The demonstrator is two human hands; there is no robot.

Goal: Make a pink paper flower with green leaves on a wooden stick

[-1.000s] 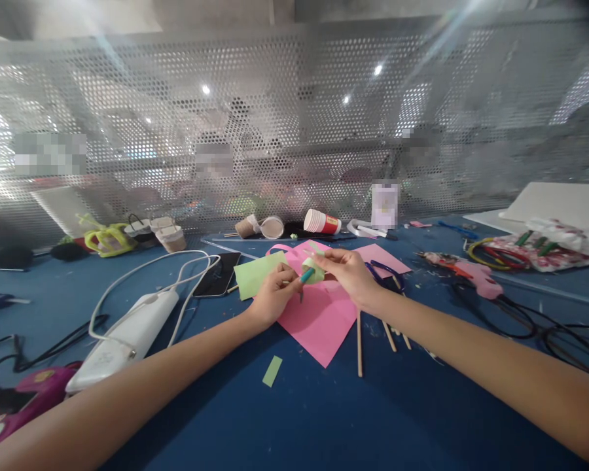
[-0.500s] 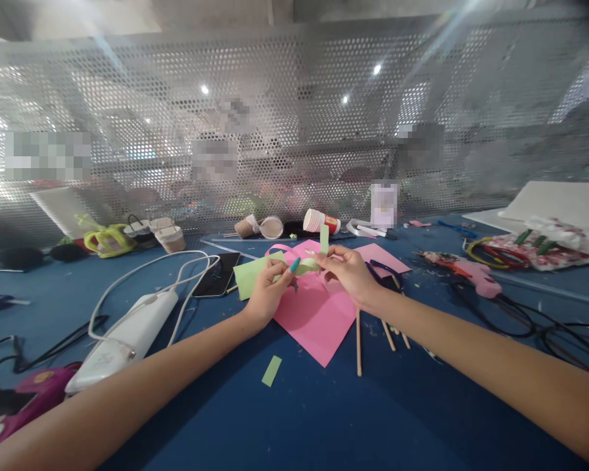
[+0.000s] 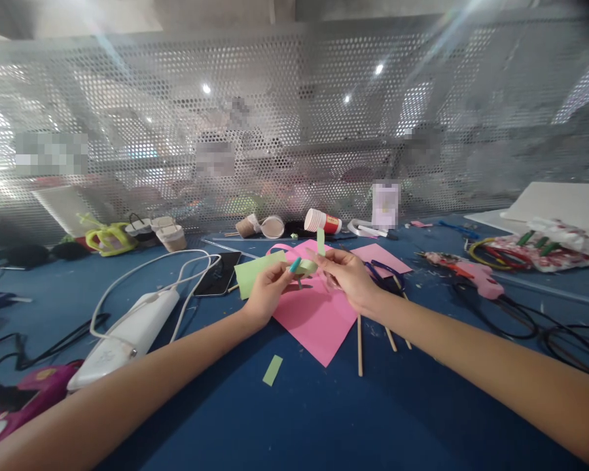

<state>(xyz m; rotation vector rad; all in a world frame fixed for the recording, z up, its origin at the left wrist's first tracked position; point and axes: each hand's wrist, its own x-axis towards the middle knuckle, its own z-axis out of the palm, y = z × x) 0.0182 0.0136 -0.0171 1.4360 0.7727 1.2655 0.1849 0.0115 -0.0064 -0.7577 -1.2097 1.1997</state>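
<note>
So the pale-green curled paper strip (image 3: 307,267) now pokes one end up toward 12 o'clock, unlike a second ago. Left hand (image 3: 267,288) and right hand (image 3: 351,278) pinch it narrowly over the bright-pink paper sheet (image 3: 319,327); shaping looks unfinished, imo.

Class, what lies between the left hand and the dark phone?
In the head view, the light-green sheet and a short stick tip show there.

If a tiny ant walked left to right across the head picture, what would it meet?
White box, phone, left hand, curled green paper strip, right hand, pink glue gun.
</note>
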